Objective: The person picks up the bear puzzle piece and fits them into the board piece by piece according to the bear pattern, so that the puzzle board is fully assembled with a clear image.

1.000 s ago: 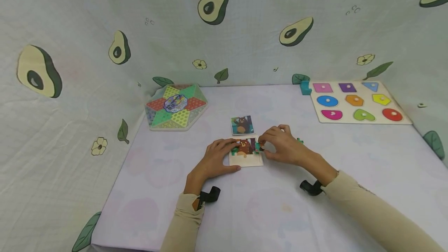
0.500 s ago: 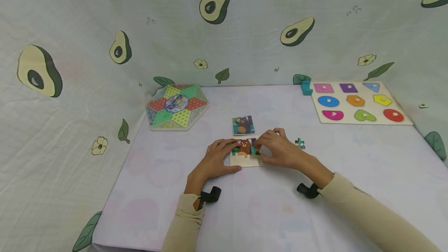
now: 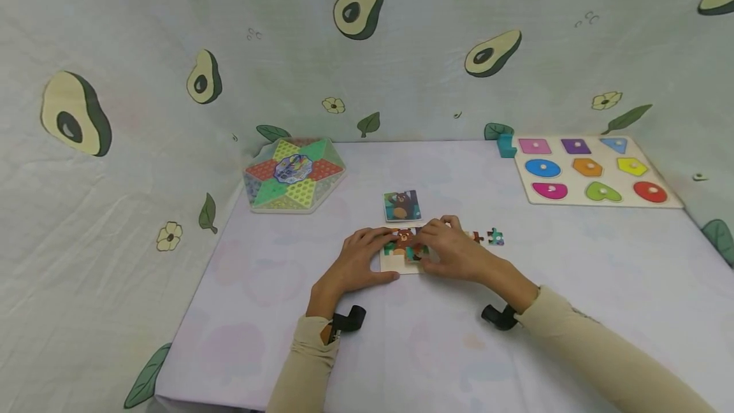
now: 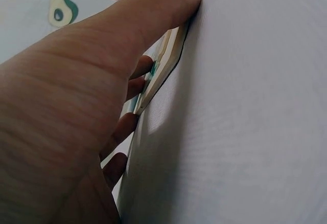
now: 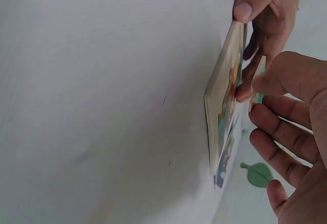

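Observation:
A small cream puzzle board [image 3: 392, 263] with a brown bear picture lies mid-table. My left hand [image 3: 361, 257] rests on its left side, fingers extended over the picture and thumb along the near edge. Between thumb and fingertips, my right hand [image 3: 455, 250] pinches a green and brown jigsaw piece [image 3: 417, 253]. In the right wrist view this piece, tilted, is held just above the board, near the left fingertips. Right of the board lie a teal jigsaw piece [image 3: 496, 237] and a brown one [image 3: 476, 236], the latter partly hidden by the right hand.
A square bear picture card [image 3: 402, 206] lies just behind the board. At the back left is a hexagonal patterned box [image 3: 295, 177]. A board of coloured knobbed shapes [image 3: 575, 191] sits at the back right, with a teal block [image 3: 506, 146] at its corner.
My right hand has brought the jigsaw piece leftward and nearer to me, over the bear picture. The loose pieces on the right have come into view. My left hand stays on the board.

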